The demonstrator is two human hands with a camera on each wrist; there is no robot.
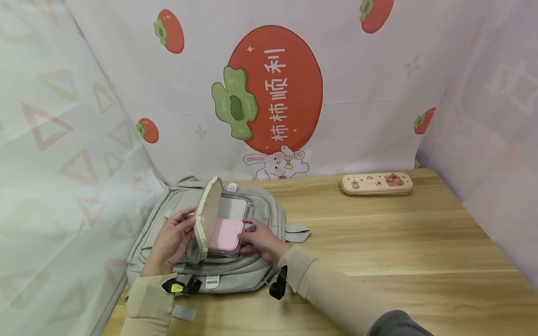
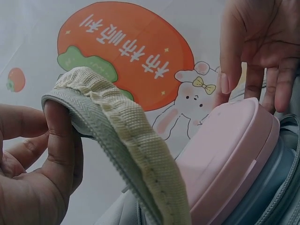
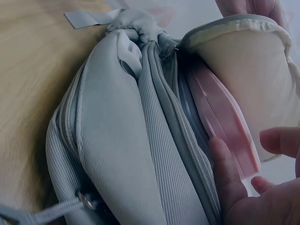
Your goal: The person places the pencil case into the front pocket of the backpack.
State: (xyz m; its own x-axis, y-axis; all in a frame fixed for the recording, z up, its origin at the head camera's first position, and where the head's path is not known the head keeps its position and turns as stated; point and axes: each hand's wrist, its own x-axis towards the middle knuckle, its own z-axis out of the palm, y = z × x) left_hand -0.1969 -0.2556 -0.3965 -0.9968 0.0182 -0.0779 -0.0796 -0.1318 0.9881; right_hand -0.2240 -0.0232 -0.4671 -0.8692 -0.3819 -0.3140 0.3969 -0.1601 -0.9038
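Observation:
A grey backpack [image 1: 260, 275] lies on the table with its front pocket unzipped. My left hand [image 1: 174, 238] pinches the zippered edge of the pocket flap [image 2: 126, 126] and holds it raised, its pale lining showing. Inside the pocket sits a pink case [image 1: 225, 234] with rounded corners, one end sticking out. My right hand [image 1: 262, 239] is at that end, thumb and fingers on either side of the case [image 3: 225, 122]. A flat white item [image 1: 233, 208] lies beside the pink case, partly covered by it. The flap hides the other end of the case in the head view.
A cream pencil case [image 1: 377, 184] with cartoon prints lies at the back right of the wooden table [image 1: 391, 252]. Printed cloth [image 1: 361, 93] hangs behind and at both sides. A grey strap [image 1: 297, 233] sticks out from the backpack's right side.

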